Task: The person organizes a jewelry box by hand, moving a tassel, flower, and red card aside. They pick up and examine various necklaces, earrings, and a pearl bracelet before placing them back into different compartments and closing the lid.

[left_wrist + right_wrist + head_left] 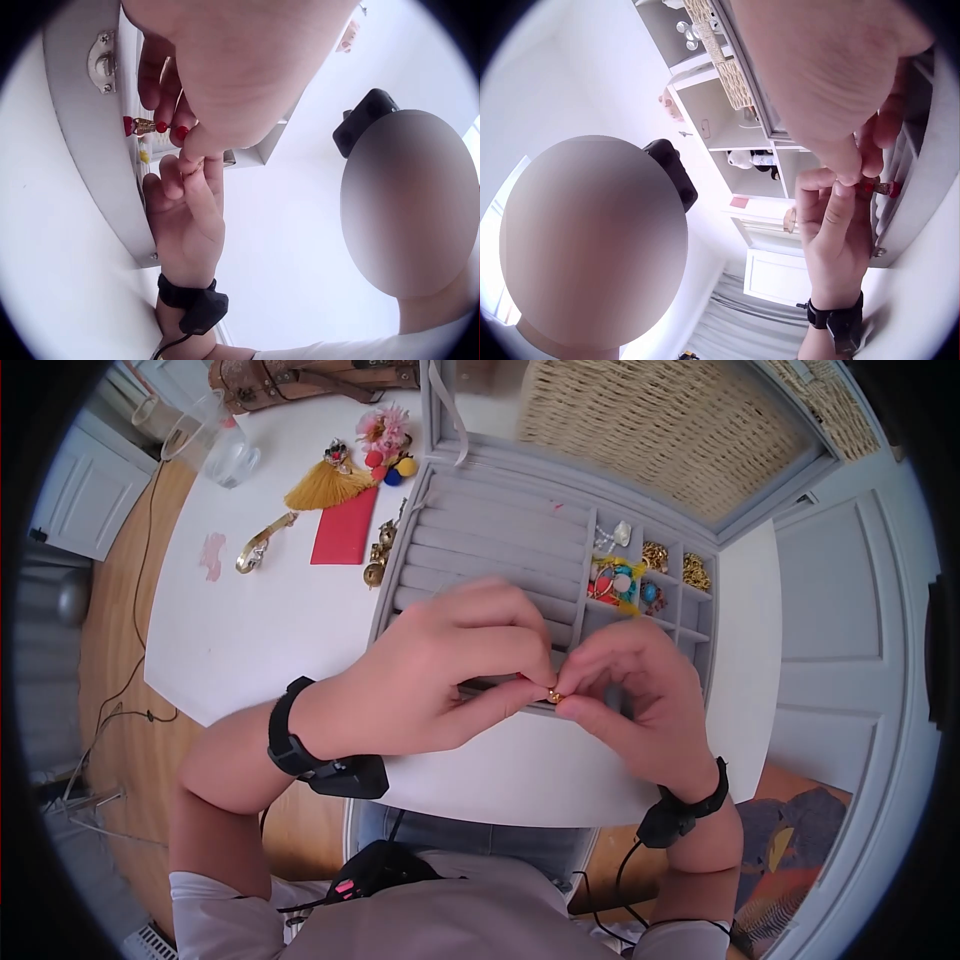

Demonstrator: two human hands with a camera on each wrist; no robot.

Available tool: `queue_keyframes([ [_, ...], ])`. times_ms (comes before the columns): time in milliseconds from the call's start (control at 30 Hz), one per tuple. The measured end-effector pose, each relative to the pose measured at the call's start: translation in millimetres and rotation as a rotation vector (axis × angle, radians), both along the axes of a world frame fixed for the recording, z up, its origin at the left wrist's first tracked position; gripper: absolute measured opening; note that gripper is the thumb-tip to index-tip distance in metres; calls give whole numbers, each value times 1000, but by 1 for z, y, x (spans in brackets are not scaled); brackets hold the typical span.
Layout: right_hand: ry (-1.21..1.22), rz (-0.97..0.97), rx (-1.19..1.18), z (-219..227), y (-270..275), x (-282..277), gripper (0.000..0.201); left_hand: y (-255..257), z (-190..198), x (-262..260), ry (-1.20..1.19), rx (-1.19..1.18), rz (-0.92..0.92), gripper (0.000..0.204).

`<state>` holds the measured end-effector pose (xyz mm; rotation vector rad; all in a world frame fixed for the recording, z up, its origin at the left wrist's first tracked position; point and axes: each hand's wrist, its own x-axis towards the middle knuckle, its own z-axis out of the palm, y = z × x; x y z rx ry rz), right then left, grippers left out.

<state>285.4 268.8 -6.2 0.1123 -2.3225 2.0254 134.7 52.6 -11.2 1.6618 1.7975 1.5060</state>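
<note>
My left hand [450, 670] and right hand [640, 700] meet over the front edge of the grey jewellery box [387, 595]. Between their fingertips they pinch a small gold piece of jewellery [554, 697]. Red beads [181, 133] and a gold-and-red dangling part [886, 188] hang by the fingers in the wrist views; most of the piece is hidden by the hands. Padded ring rolls [490, 545] fill the box's left side. Compartments on the right hold gold chains [696, 570], a pearl piece [620, 534] and a colourful tasselled piece [613, 582].
The box's lid [475, 435] stands raised at the back. Left of the box on the white table [250, 660] lie a red envelope [344, 532], a yellow tassel [328, 488], bronze bells [375, 572] and a gold bangle-like piece [257, 553]. A clear glass [238, 462] stands behind.
</note>
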Motion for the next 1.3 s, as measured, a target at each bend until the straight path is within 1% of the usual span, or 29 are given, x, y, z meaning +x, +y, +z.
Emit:
queue_keyframes([
  [100, -38, 13, -68, -2, 2, -1, 40, 1, 0, -3, 8, 21, -24, 11],
  [333, -68, -9, -96, -4, 1, -2, 44, 0, -4, -4, 8, -28, -20, 12],
  [433, -14, 1, -34, -4, 1, -2, 45, -1, -4, 2, -9, -56, -11, 14],
  [500, 21, 11, 16, -3, 0, -3, 44, 0, -3, 2, 18, -11, -1, 14],
  [633, -10, 12, 9, -5, 1, -4, 40, 3, -3, -3, 101, 46, -52, 14],
  [700, -16, 25, 5, -7, 3, -4, 37, 2, -3, -2, 6, 21, -61, 14],
  [800, 0, 23, 69, -4, 1, -3, 37, -1, -1, 1, -28, -28, -31, 14],
  [833, -13, 25, 58, -4, -2, -2, 37, -2, -1, 2, -42, -39, -30, 14],
  [933, 14, -17, 53, -2, -5, -3, 36, -1, -1, 2, 2, -32, -15, 14],
  [1033, 97, -32, 146, 2, -6, -5, 32, 1, -1, -2, 21, -22, -13, 17],
  [1133, 52, -44, 147, 1, -6, -5, 28, 3, -1, -1, 72, -10, -19, 20],
  [1200, 44, -79, 186, -1, -7, -4, 26, 4, -3, 3, -9, -55, -7, 24],
  [1300, 61, -87, 206, 0, -8, -2, 25, 2, -3, 6, -7, -63, -8, 28],
])
